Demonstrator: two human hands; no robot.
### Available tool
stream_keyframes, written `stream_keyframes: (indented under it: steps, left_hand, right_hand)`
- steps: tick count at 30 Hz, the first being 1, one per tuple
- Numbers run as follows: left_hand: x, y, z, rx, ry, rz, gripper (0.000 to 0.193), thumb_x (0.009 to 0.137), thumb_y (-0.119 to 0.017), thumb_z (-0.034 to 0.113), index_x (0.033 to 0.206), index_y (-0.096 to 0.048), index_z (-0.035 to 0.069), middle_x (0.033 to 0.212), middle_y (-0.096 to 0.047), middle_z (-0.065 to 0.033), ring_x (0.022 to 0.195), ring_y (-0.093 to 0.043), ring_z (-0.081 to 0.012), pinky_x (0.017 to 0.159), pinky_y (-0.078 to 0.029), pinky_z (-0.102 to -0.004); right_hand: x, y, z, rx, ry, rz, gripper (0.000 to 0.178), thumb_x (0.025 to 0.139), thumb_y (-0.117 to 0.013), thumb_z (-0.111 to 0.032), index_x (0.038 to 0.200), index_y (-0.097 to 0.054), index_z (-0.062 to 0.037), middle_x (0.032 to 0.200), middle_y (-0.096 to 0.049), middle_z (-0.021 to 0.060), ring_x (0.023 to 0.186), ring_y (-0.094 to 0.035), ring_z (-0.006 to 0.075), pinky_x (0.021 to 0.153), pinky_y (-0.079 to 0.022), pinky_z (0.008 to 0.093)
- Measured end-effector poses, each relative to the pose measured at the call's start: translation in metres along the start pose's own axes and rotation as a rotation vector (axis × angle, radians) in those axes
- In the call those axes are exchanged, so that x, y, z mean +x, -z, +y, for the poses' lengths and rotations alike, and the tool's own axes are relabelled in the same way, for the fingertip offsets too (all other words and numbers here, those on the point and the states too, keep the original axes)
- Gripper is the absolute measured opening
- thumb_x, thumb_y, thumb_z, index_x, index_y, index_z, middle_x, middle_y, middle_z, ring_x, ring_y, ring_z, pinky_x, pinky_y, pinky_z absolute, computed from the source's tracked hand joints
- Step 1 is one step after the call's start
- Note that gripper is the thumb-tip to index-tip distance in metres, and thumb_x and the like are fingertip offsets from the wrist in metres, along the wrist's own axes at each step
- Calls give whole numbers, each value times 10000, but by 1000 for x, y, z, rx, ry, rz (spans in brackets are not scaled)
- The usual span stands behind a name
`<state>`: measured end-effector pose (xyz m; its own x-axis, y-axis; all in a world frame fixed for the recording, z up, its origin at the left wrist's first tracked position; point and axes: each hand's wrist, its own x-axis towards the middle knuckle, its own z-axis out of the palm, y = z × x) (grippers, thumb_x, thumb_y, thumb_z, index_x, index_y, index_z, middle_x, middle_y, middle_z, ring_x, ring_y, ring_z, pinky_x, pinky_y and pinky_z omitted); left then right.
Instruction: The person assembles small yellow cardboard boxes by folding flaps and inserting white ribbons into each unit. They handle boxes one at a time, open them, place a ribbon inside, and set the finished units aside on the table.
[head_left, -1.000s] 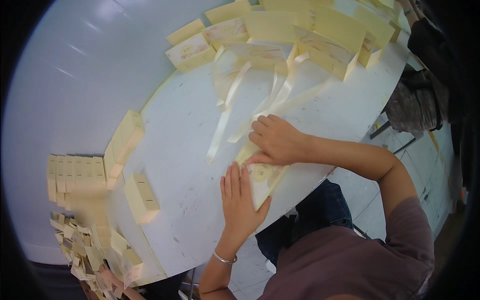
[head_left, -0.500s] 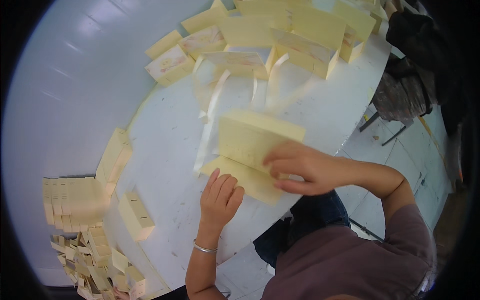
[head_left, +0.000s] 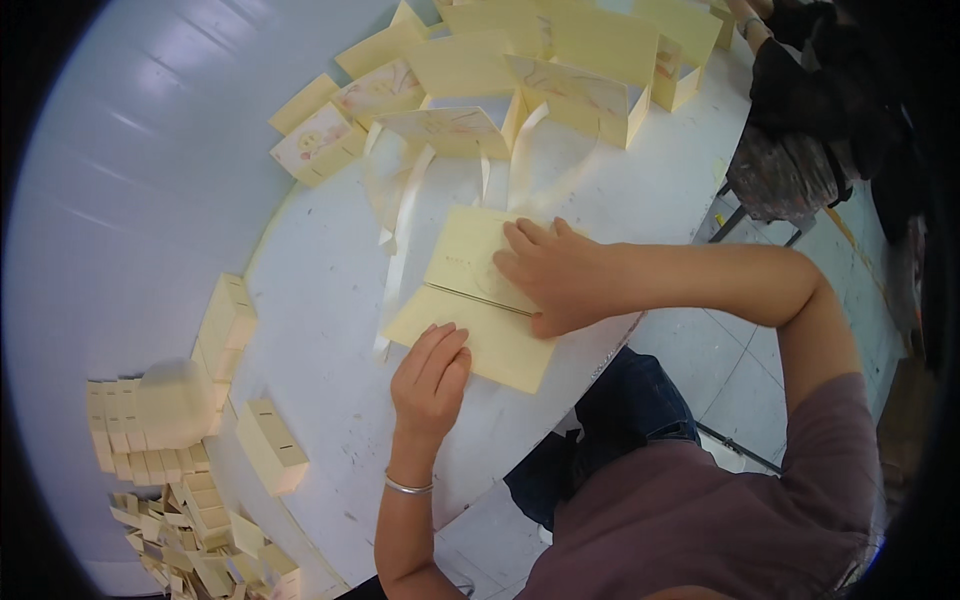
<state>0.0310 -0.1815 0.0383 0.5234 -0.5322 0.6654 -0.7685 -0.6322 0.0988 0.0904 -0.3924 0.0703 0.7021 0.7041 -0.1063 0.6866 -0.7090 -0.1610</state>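
Right hand (head_left: pixel 560 275) lay palm-down on the upper panel of a folded cream card sheet (head_left: pixel 485 345), fingers spread and slightly bent, closed around nothing; its thumb reached down to the right end of the crease. Left hand (head_left: pixel 430 385) rested at the lower panel's near left edge, fingers together and loosely bent; could not tell whether the thumb pinched the edge from below. The sheet lay opened out on the white table (head_left: pixel 320 330), near its front edge, a dark crease line slanting across it between the hands. Silver bracelet (head_left: pixel 408 488) on the left wrist.

Just beyond the sheet, pale ribbons (head_left: pixel 408 200) trailed over the tabletop toward it. Behind them stood a cluster of cream boxes with raised lids (head_left: pixel 460 130), fronts printed in soft pink. To the left, one closed cream box (head_left: pixel 270 445) stood apart; farther left, a row of slotted cream boxes (head_left: pixel 125 405), partly blurred, and below it a jumbled heap of cream pieces (head_left: pixel 190 540). Upper right, at the table's edge: another person's dark sleeve (head_left: pixel 785 75).
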Motion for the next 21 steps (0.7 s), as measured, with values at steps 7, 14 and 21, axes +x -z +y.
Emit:
stream_keyframes:
  steps: [7,14,21]
  left_hand:
    - [-9,-11,-7,-64,16,32,107,710,-567,-67,708,-494,11,900,-612,-100,876,-604,-258,832,-474,-432]
    - [-5,0,-8,29,72,-42,116,692,-567,-63,737,-515,30,887,-611,-84,877,-604,-246,872,-443,-444]
    - [-29,0,-16,-23,210,33,126,672,-600,-32,742,-531,46,911,-606,-69,919,-588,-243,943,-358,-504]
  right_hand:
    - [64,11,14,-14,170,86,412,764,-552,-408,990,-537,-64,972,-515,147,898,-517,280,860,-332,457]
    - [101,-13,7,564,218,284,255,802,-547,-310,831,-517,-59,833,-544,114,810,-527,231,874,-344,349]
    - [49,2,115,1608,112,291,177,769,-604,-172,894,-498,-106,929,-506,19,929,-471,100,804,-378,251]
